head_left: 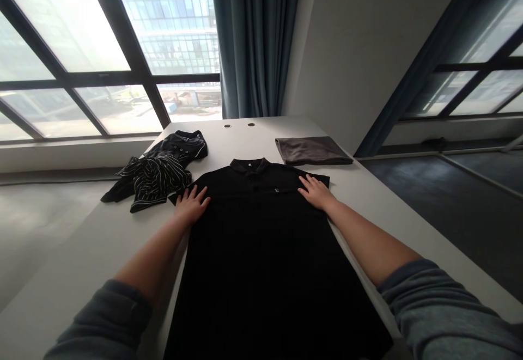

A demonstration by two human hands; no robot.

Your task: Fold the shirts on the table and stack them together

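A black polo shirt [261,251] lies spread out flat, front up, its collar at the far end and its hem running out of view near me. My left hand [192,205] rests on the shirt by the left sleeve, fingers spread. On the other side, my right hand [317,191] lies flat near the right sleeve with its fingers apart. Neither hand grips the cloth. A small light logo shows on the chest, just left of my right hand.
The white table [239,142] carries a crumpled heap of dark striped clothing [163,169] at the left and a folded grey-brown cloth [312,150] at the back right. Two round holes sit near the table's far edge. Behind stand a blue curtain [257,44] and windows.
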